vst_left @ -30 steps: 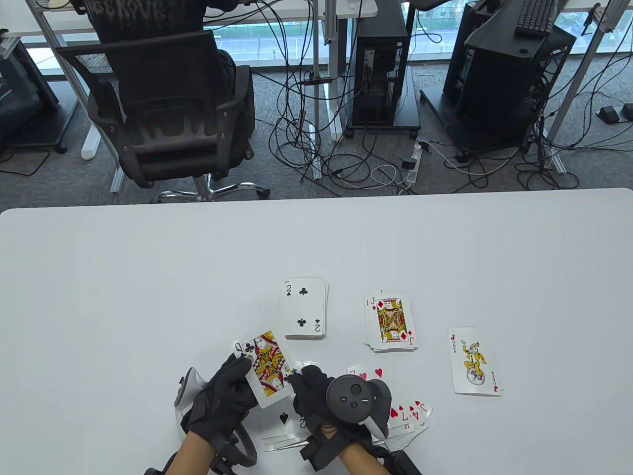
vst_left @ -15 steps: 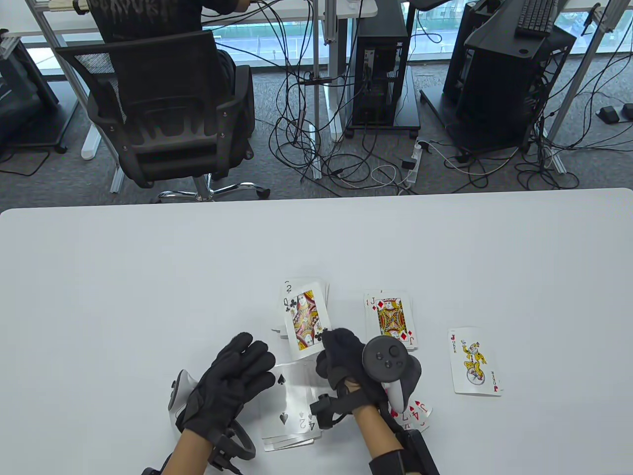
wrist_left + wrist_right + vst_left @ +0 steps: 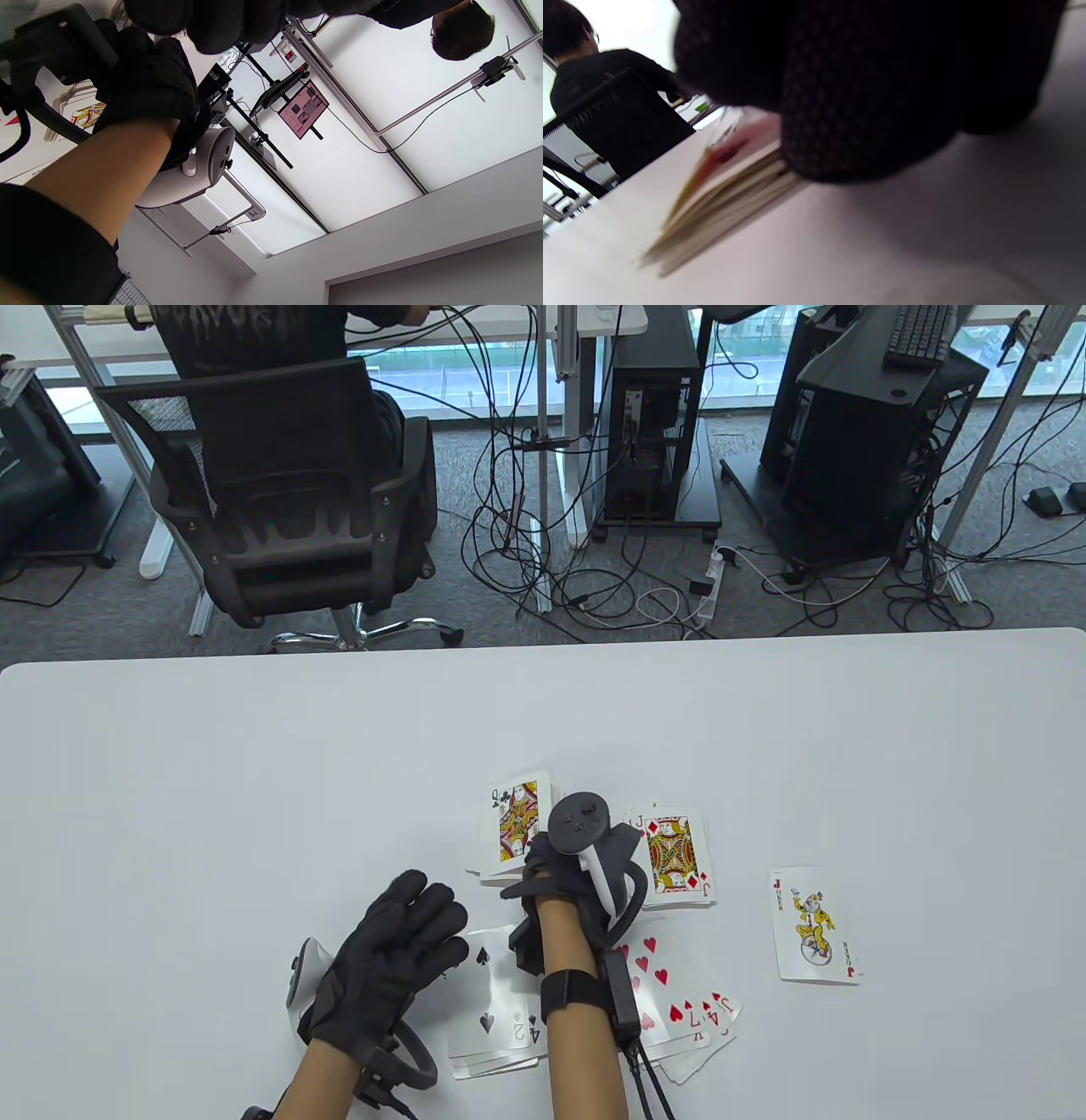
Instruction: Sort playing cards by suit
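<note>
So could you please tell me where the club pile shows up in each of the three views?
Table view: club pile, queen on top, centre, under the right hand.
Left wrist view: a bit of it at left, behind the same hand.
Right wrist view: blurred stack, centre-left.
Shared landmark: the right hand's glove.

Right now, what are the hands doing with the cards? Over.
Right hand sets queen of clubs on clubs pile. Left hand open, beside spades pile. Nothing in the way.

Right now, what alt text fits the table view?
The right hand rests on the clubs pile, queen of clubs on top; the left hand lies open beside the spade cards. Diamonds, hearts and a joker lie to the right.
</note>
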`<action>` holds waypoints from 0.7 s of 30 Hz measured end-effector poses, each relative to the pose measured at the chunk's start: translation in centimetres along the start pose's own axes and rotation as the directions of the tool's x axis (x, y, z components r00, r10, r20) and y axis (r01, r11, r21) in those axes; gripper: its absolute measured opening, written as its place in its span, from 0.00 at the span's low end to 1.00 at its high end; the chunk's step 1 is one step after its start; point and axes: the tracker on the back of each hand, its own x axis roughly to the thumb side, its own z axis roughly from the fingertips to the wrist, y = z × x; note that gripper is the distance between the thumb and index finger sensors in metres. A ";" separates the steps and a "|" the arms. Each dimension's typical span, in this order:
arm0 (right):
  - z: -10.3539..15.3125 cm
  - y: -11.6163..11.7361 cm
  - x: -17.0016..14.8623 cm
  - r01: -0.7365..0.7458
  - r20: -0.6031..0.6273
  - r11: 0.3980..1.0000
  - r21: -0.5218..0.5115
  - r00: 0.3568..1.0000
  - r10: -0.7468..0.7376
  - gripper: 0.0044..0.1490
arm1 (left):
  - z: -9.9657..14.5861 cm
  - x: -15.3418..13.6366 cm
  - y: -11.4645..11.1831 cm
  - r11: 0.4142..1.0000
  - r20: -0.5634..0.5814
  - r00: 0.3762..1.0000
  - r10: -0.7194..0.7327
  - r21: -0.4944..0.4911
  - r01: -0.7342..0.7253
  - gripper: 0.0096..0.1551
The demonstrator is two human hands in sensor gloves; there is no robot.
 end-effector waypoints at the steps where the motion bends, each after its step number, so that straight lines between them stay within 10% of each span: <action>1: -0.1 0.2 0.3 -0.087 -0.004 0.996 0.008 0.996 0.087 0.28 | 0.0 0.1 0.0 1.000 0.006 1.000 0.012 0.002 -0.012 0.28; 9: 0.4 1.1 1.5 -0.370 0.051 0.929 -0.023 0.927 0.370 0.33 | 0.0 0.3 0.2 1.000 0.026 1.000 -0.002 -0.001 0.002 0.28; 21: 7.2 -9.2 -1.5 0.056 0.503 0.955 -0.290 0.858 0.103 0.33 | 0.1 3.1 -0.3 0.989 0.247 0.963 -0.108 -0.069 0.129 0.36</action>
